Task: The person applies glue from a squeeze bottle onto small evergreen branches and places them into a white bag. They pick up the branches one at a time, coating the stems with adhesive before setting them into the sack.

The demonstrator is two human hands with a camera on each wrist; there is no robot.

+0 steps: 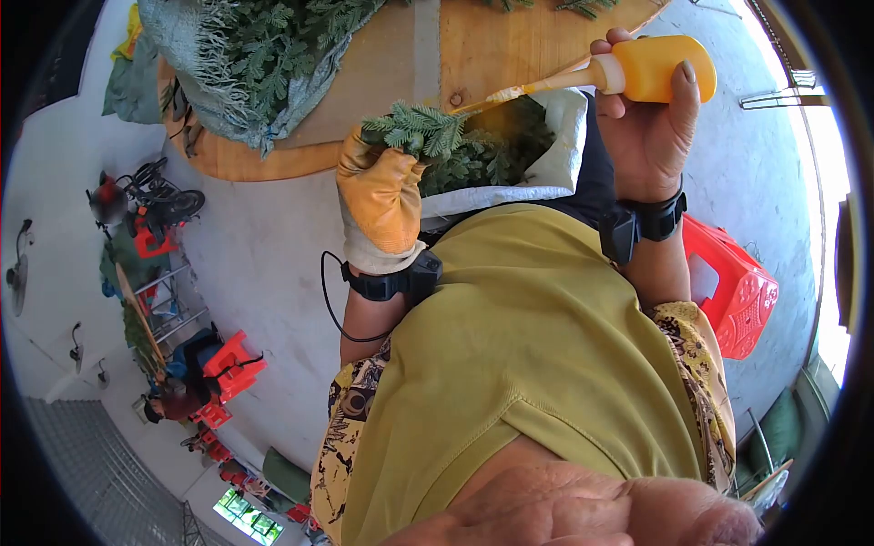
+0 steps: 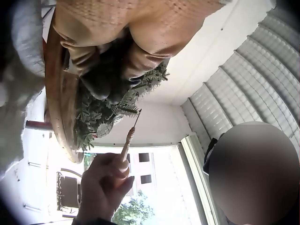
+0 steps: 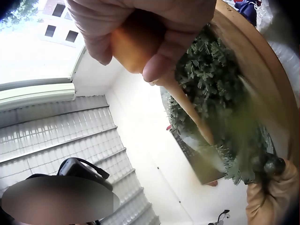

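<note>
My left hand (image 1: 382, 200), in an orange-tan glove with dark fingertips, pinches a green needled sprig (image 1: 426, 127) at the table's near edge. The bare right hand (image 1: 651, 146) grips a yellow squeeze bottle (image 1: 672, 68), tipped sideways with its long nozzle (image 1: 555, 80) pointing left. In the head view the nozzle's tip reaches close to the sprig's needles. A thin wire-like end (image 2: 137, 119) shows at the nozzle in the left wrist view. Below the nozzle, an open white sack (image 1: 570, 136) on the lap holds more green sprigs (image 1: 473, 168).
A wooden table (image 1: 510, 41) curves across the front. On its left side lies a pale blue-green woven sack (image 1: 187, 36) full of green sprigs (image 1: 273, 64). A red plastic stool (image 1: 742, 296) stands at the right. Farther left are a seated person (image 1: 182, 400) and a motorbike (image 1: 164, 196).
</note>
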